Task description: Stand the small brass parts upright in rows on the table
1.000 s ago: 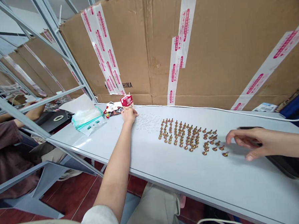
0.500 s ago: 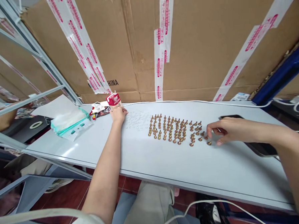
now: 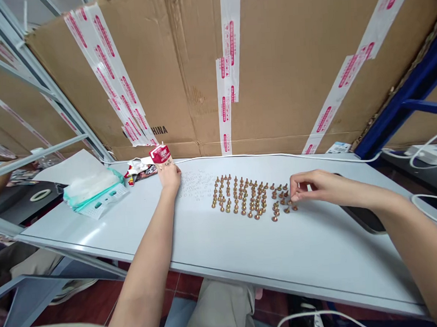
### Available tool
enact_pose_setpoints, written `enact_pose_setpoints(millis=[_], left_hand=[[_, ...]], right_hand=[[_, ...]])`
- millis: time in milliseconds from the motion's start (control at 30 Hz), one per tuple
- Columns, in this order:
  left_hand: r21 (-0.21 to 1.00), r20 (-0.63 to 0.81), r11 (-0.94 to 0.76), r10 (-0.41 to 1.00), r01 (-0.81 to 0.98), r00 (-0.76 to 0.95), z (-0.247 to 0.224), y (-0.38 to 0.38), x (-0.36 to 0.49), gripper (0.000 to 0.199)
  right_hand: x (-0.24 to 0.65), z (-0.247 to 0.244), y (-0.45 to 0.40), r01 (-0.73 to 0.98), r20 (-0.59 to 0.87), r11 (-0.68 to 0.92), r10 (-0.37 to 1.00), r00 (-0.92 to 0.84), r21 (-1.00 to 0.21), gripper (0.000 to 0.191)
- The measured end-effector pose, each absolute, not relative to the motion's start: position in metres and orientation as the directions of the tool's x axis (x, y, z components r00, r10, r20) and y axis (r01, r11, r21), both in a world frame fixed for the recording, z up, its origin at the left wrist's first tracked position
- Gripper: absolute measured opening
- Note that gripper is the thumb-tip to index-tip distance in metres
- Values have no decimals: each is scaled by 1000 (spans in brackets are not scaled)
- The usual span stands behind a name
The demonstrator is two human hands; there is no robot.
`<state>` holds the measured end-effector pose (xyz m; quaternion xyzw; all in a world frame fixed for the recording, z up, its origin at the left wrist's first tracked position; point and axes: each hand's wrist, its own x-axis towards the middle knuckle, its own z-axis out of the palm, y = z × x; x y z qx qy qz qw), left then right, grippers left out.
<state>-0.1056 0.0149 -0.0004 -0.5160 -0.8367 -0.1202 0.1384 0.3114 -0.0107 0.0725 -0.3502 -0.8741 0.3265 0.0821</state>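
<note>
Several small brass-coloured screw-like pieces [image 3: 242, 194] stand in rows on the white table [image 3: 223, 251]. At the right end of the rows is my right hand [image 3: 307, 184], thumb and fingertips brought together by the last pieces; what they pinch, if anything, is too small to make out. My left hand [image 3: 170, 177] is closed around the lower part of a red and white carton [image 3: 161, 156] near the table's back edge. Between the left hand and the brass pieces, many tiny clear bits [image 3: 195, 184] lie scattered.
A black phone [image 3: 362, 218] lies under my right wrist. To the left are a teal and white packet [image 3: 95, 189] and crumpled wrappers [image 3: 141, 170]. A large cardboard box [image 3: 280, 82] stands behind the table, with a white cable [image 3: 269, 155] along its base.
My right hand has moved left to the end of the rows, its fingertips drawn closer together. My left hand has gone from beside the carton to gripping it. The view has shifted slightly.
</note>
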Motion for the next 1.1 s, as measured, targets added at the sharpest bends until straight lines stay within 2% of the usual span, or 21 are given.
enact_pose_setpoints(millis=[100,200,300,400,500,633,767,900,1000,1100], left_hand=[[5,384,432,832,902,-401,0,14,-104,24],[26,430,436,807,899,-404,0,13,-105,24],[174,503,445,727,879,-468,2,13,-104,23],[396,553,338,654,854,-516,7,13,-96,19],[585,531,151,671,797,-517,12,13,-77,14],[739,514,-99,722,666,-463,17,17,-37,11],[877,383,-197,836,438,-392,21,31,8,11],[941,274,-214,937,264,-215,27,45,50,14],[956,270,-247,951,160,-150,28,46,73,14],[962,272,-271,954,27,-123,22,39,84,13]], right_hand=[[310,80,-13,419,11,379,753,-658,-825,32],[304,77,-12,251,9,184,824,-567,-950,35],[297,64,-6,101,14,75,863,-506,-992,34],[288,50,1,26,27,43,897,-441,-999,30],[284,39,5,31,46,62,926,-375,-998,34],[286,30,14,84,99,130,948,-301,-988,36],[277,33,21,89,206,217,971,-122,-972,36],[247,46,20,205,370,373,928,-54,-905,32],[227,49,17,323,501,477,865,-9,-818,27],[221,43,17,399,577,544,816,-43,-739,24]])
